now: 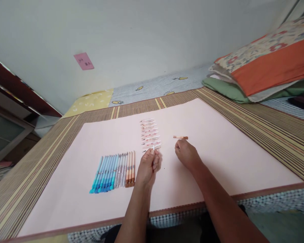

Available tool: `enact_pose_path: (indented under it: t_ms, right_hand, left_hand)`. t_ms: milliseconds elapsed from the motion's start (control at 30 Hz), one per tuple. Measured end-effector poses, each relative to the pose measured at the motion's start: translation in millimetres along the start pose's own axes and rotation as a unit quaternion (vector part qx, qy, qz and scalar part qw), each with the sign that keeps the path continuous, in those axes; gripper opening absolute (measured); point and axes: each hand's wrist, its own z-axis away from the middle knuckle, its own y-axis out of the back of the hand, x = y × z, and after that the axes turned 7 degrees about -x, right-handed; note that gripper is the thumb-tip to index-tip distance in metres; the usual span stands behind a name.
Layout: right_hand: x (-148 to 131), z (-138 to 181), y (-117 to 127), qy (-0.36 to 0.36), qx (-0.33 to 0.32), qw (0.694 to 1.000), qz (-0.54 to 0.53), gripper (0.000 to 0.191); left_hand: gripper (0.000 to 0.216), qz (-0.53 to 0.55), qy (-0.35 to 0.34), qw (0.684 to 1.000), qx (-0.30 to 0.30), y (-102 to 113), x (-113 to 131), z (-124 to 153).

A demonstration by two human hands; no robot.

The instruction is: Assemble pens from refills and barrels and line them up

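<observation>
My left hand [148, 163] is closed around a slim white pen part [153, 147], its pale tip poking up above the thumb. Just beyond that hand, a column of pen refills [150, 131] with dark tips lies on the pale pink sheet. My right hand [186, 152] is curled shut; whatever its fingers may hold is hidden. Right above its knuckles lies a short peach-and-brown pen barrel [180, 137]. To the left of my left hand is a row of pens: blue ones [105, 172], clear ones [121, 170] and peach ones with brown ends [130, 168].
The pink sheet [66, 189] covers much of a striped mat [50, 141]. Folded bedding with an orange-edged floral pillow [276, 57] is piled at the back right. A pink note [83, 61] is stuck on the white wall [142, 37].
</observation>
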Motion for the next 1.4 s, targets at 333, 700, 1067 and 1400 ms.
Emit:
enact_pose_path:
  t_ms: [333, 700, 1067, 1400]
  right_hand:
    - [-20.1, 6.4, -0.3, 0.118, 0.039, 0.93, -0.346, 0.015]
    - [-52.0, 15.8, -7.6, 0.071, -0.034, 0.806, -0.587, 0.022]
    - [-56.7, 21.4, -11.3, 0.152, -0.028, 0.817, -0.556, 0.017]
    - [23.9, -11.0, 11.1, 0.065, 0.14, 0.983, -0.097, 0.027]
  left_hand:
    - [0.037, -0.012, -0.001, 1.0, -0.025, -7.5, 1.6, -0.1]
    - [0.042, -0.047, -0.025, 0.998, 0.017, -8.6, 6.0, -0.1]
    - [0.037, -0.054, -0.04, 0.997, 0.034, -2.0, 2.6, -1.3]
    - [0.04, -0.053, -0.024, 0.996, 0.07, 3.6, 4.8, -3.3]
